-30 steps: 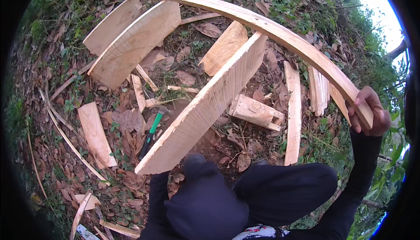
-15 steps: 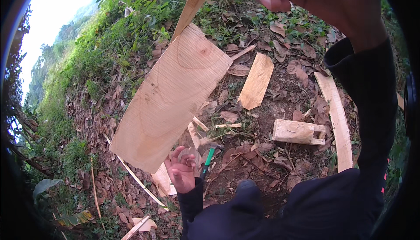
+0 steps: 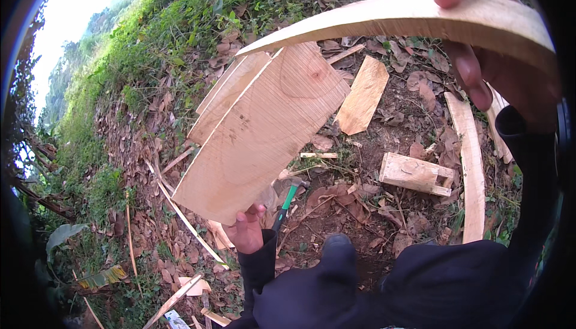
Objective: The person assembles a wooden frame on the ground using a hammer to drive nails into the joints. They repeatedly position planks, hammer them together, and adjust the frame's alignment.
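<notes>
Pale sawn boards form a boxy wooden piece, tilted in front of me, with a wide board facing me and more board edges behind it. My left hand has its fingers curled against the lower end of this piece; part of the grip is hidden. At upper right, my right hand grips a long wooden plank, thumb and fingers on opposite sides. The plank's far-left end meets the top corner of the boxy piece. Whether they are fastened there cannot be seen.
A green-handled hammer lies on the ground beyond my left hand. To the right are a short pointed board, a small wooden box and a long strip. Offcuts lie lower left among dry leaves. Green plants cover the slope.
The plank has swung from steep to nearly level as my right hand came lower and rightward. The boxy piece turned, showing its rear boards. My left fingers, apart before, now meet its lower end.
</notes>
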### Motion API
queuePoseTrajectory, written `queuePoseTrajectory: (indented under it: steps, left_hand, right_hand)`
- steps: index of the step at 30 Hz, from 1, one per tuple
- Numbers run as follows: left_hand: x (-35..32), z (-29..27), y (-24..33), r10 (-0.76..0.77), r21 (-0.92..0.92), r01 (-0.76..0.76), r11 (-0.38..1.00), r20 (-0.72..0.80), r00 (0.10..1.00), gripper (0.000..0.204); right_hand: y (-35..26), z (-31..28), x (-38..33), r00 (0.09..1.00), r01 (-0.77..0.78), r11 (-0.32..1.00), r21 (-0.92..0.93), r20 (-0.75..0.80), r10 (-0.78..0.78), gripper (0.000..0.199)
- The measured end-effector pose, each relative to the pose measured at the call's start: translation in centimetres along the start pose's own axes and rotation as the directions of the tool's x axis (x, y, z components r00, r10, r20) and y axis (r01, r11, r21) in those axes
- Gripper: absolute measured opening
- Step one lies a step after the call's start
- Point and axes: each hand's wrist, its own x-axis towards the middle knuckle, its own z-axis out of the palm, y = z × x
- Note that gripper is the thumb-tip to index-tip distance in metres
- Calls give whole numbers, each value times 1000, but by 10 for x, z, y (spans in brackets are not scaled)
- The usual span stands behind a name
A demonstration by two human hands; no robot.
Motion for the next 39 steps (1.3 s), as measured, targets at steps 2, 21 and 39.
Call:
queuePoseTrajectory:
  steps: [2,21,39]
  left_hand:
    - [-12,-12,-8,-50,-31,52,998,74,996,73]
    - [140,41,-137,-717,238,677,696,200,667,47]
    - [176,109,-114,-288,76,281,957,121,950,19]
  right_hand:
    - [-10,2,-27,994,-34,999,24,-99,36,91]
    - [183,90,-170,560,-643,766,9,-677,478,30]
    - [220,96,-115,621,-591,672,-446,-784,26,26]
